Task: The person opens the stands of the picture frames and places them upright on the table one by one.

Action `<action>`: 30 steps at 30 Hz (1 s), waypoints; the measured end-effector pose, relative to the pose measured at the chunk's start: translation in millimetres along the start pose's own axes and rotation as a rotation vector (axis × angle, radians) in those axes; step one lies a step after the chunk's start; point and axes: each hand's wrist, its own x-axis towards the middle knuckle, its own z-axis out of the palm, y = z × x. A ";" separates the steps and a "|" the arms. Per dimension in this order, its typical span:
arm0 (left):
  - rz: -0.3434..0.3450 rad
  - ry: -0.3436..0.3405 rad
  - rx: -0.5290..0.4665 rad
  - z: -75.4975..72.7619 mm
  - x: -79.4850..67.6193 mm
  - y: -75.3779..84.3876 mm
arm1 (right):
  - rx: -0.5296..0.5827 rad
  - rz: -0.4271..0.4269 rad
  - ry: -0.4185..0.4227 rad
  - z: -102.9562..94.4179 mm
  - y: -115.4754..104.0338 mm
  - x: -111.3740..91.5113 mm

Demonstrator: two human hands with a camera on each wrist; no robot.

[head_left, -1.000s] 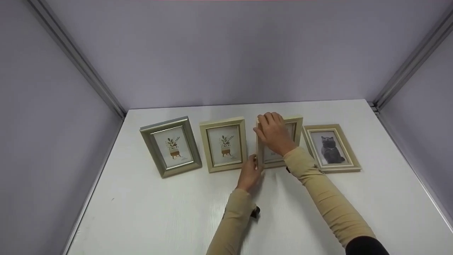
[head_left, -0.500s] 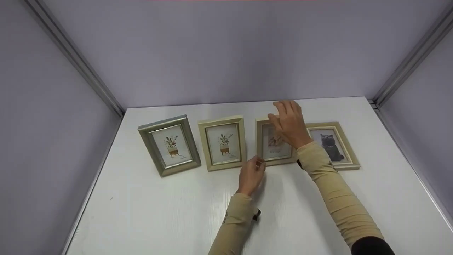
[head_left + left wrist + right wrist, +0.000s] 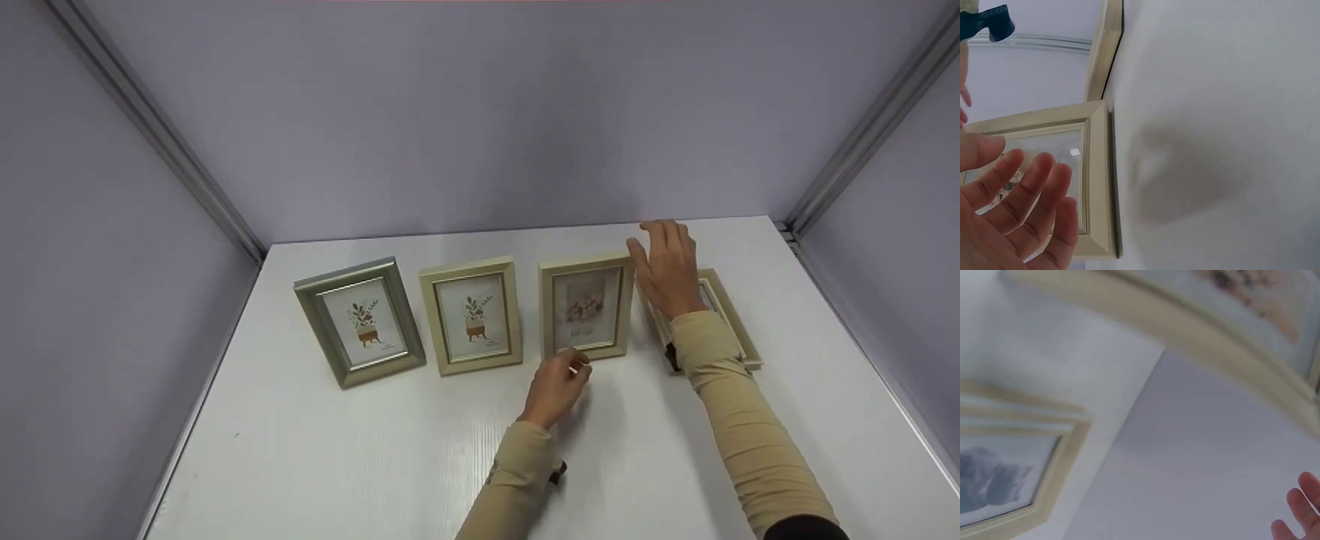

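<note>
A cream picture frame (image 3: 589,300) with a pinkish flower print stands upright, right of the middle. In front of its lower edge is my left hand (image 3: 555,386), fingers loosely bent and holding nothing. The left wrist view shows that palm facing up, apart from a cream frame behind it. My right hand (image 3: 667,270) hovers over another cream frame (image 3: 731,319), fingers spread and holding nothing. That frame lies at the right, and my hand and sleeve hide most of it. Its grey cat picture (image 3: 991,478) shows in the right wrist view.
A second upright cream frame (image 3: 472,315) and a silver-green frame (image 3: 360,322), both with potted-plant prints, stand to the left on the white table (image 3: 337,465). Pale panels (image 3: 450,112) enclose the back and sides.
My right hand has let go of the flower-print frame and moved right, over the cat frame. My left hand has released the frame's lower corner and shifted slightly right. The flower-print frame now stands alone.
</note>
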 end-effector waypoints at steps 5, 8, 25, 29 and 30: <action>-0.014 -0.014 -0.002 2.8 -6.1 -1.6 | 0.010 0.130 -0.026 -5.4 22.7 -16.4; -0.016 -0.023 -0.009 3.6 -7.8 -2.4 | 0.007 0.168 -0.041 -8.5 28.6 -21.9; -0.004 -0.061 -0.011 6.0 -3.7 2.2 | -0.019 0.306 -0.081 -7.4 40.8 -46.5; -0.002 -0.059 -0.009 5.8 -2.3 3.4 | -0.040 0.306 -0.072 -10.7 43.5 -49.6; 0.002 -0.060 -0.009 5.8 -1.8 3.7 | -0.050 0.308 -0.070 -11.6 43.9 -50.4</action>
